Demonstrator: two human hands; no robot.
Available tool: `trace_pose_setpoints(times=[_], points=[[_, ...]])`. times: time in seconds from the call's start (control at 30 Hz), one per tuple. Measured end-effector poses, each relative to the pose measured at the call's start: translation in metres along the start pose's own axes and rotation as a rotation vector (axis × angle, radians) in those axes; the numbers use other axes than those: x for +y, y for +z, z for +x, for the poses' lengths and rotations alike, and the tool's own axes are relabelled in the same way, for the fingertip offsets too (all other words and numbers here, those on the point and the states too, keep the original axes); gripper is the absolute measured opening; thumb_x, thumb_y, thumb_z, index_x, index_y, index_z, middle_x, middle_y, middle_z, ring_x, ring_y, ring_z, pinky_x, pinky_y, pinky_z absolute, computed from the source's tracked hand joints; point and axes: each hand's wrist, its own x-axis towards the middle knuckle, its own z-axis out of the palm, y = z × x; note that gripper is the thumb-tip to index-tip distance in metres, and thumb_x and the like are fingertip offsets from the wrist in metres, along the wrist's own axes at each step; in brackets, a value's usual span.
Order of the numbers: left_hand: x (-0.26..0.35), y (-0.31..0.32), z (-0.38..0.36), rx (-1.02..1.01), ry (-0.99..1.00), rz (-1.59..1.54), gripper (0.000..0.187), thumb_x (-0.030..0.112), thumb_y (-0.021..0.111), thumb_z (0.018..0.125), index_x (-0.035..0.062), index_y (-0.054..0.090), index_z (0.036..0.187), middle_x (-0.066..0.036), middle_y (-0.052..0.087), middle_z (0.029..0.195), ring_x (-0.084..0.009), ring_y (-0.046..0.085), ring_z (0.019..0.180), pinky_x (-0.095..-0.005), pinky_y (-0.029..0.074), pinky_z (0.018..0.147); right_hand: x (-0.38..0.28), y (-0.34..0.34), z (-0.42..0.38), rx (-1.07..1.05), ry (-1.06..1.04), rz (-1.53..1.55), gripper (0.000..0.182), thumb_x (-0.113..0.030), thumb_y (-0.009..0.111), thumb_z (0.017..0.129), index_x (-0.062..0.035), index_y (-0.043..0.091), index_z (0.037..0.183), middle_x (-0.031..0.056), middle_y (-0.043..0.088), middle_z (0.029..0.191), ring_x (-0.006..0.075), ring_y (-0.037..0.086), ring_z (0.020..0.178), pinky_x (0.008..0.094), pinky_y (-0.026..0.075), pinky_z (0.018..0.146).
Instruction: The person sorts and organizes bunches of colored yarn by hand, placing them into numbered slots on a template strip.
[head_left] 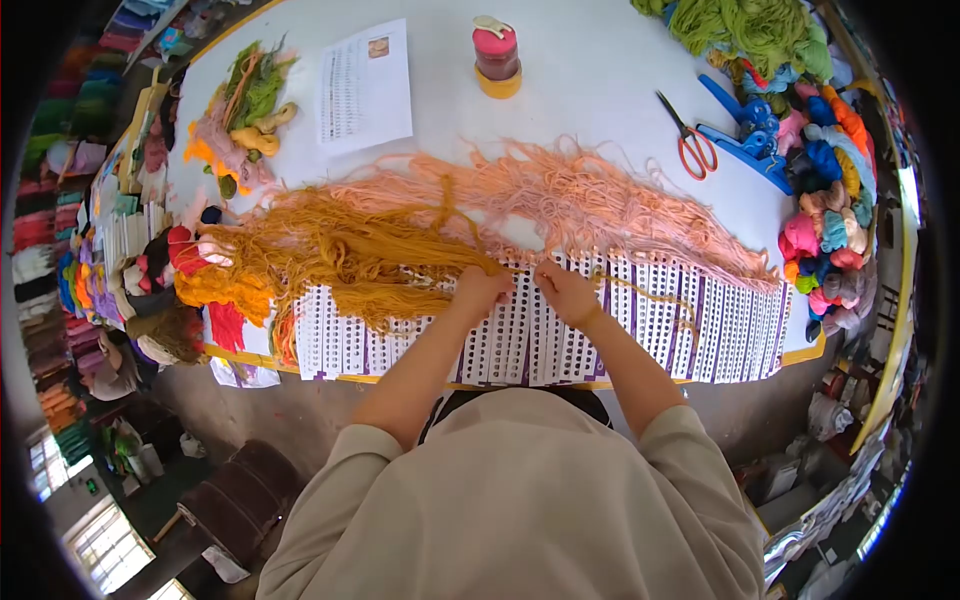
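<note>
My left hand (484, 290) is closed on the end of a mustard-brown yarn bundle (370, 250), which spreads out to the left across the table. A short way to its right, my right hand (566, 292) pinches a strand of the same yarn (645, 292), whose loose tail trails right over the cards. Beneath both hands lies a long row of white punched cards (720, 320) with purple strips between them. Peach-pink yarn (600, 205) fans out behind the hands, some of it reaching the cards' upper edge.
Scissors (686, 140) with orange handles lie at the back right, near a blue plastic tool (745, 130). A printed sheet (366, 85) and a pink-topped jar (496, 58) stand farther back. Colourful yarn heaps (830, 200) line the right side; green and pink scraps (245, 120) lie left.
</note>
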Motion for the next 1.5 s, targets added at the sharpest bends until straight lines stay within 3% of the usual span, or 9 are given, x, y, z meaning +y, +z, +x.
trace_pose_setpoints(times=[0.23,0.33,0.4,0.63,0.83,1.1,1.23,1.43,1.5], points=[[-0.006,0.023,0.001,0.082,0.254,0.436,0.02,0.017,0.065,0.085,-0.0018,0.068,0.088,-0.006,0.066,0.072,-0.0133,0.059,0.057,-0.0257,0.045,0.049,0.016,0.012,0.007,-0.053,0.058,0.086,0.014,-0.024,0.053,0.094,-0.0103,0.054,0.098,0.0146,0.062,0.072,0.0336,0.062,0.067,0.0424,0.047,0.06],[0.0,0.025,-0.002,0.041,0.141,0.218,0.017,0.017,0.063,0.087,0.0003,0.067,0.086,-0.004,0.061,0.066,-0.0116,0.055,0.054,-0.0254,0.041,0.044,0.016,0.007,0.01,-0.08,0.03,0.134,0.015,-0.021,0.053,0.094,-0.0103,0.051,0.104,0.0131,0.06,0.068,0.0277,0.06,0.061,0.0389,0.047,0.058],[0.006,0.02,-0.003,-0.092,-0.116,-0.04,0.014,0.016,0.062,0.088,0.0027,0.063,0.083,-0.002,0.055,0.061,-0.0097,0.049,0.049,-0.0251,0.035,0.04,0.011,-0.002,0.015,-0.22,0.195,0.197,0.029,-0.027,0.051,0.094,-0.0143,0.045,0.12,0.0184,0.065,0.079,0.0373,0.064,0.076,0.0454,0.049,0.066],[0.004,0.023,0.005,-0.187,0.022,0.028,0.012,0.014,0.061,0.087,0.0039,0.061,0.082,0.0,0.051,0.058,-0.0088,0.044,0.046,-0.0254,0.03,0.038,0.016,-0.012,0.025,-0.375,0.296,0.582,0.049,-0.017,0.056,0.092,-0.0099,0.034,0.134,0.0077,0.064,0.069,0.0142,0.057,0.054,0.029,0.045,0.049],[0.001,0.001,0.005,-0.022,0.146,0.236,0.011,0.013,0.06,0.088,0.0036,0.06,0.083,0.0,0.05,0.058,-0.0091,0.041,0.046,-0.0257,0.03,0.041,0.028,-0.002,0.029,-0.33,0.289,0.631,0.045,-0.017,0.06,0.09,-0.0085,0.038,0.128,0.0072,0.063,0.069,0.0129,0.056,0.054,0.0271,0.045,0.05],[0.008,0.011,-0.017,-0.216,-0.214,-0.725,0.01,0.011,0.061,0.088,0.0042,0.063,0.096,-0.002,0.057,0.067,-0.0092,0.041,0.047,-0.0214,0.031,0.043,0.028,0.0,0.029,-0.302,0.314,0.613,0.047,-0.016,0.063,0.088,-0.0075,0.039,0.127,0.0084,0.064,0.071,0.0135,0.058,0.058,0.0274,0.046,0.053],[0.022,0.015,-0.024,-0.43,-0.225,-0.757,0.017,0.011,0.06,0.088,0.0034,0.062,0.103,-0.003,0.06,0.07,-0.0084,0.045,0.048,-0.0217,0.03,0.039,0.02,-0.008,0.027,-0.294,0.267,0.55,0.052,-0.015,0.066,0.085,-0.0074,0.04,0.129,0.009,0.064,0.072,0.0131,0.058,0.06,0.0265,0.045,0.053],[0.01,0.034,-0.008,-0.207,0.095,0.475,0.032,0.021,0.057,0.088,0.0054,0.062,0.116,-0.005,0.068,0.076,-0.0093,0.055,0.051,-0.0228,0.041,0.042,0.026,-0.009,0.029,-0.346,0.223,0.715,0.043,-0.01,0.064,0.088,-0.006,0.041,0.124,0.0021,0.057,0.064,0.0079,0.051,0.053,0.0231,0.041,0.048],[0.008,0.023,0.001,-0.243,0.01,0.282,0.027,0.022,0.057,0.089,0.006,0.061,0.109,-0.004,0.066,0.075,-0.009,0.052,0.049,-0.0225,0.039,0.041,0.026,-0.005,0.03,-0.325,0.258,0.681,0.037,-0.012,0.062,0.09,-0.0059,0.043,0.12,0.0024,0.056,0.063,0.009,0.051,0.051,0.0237,0.042,0.048]])
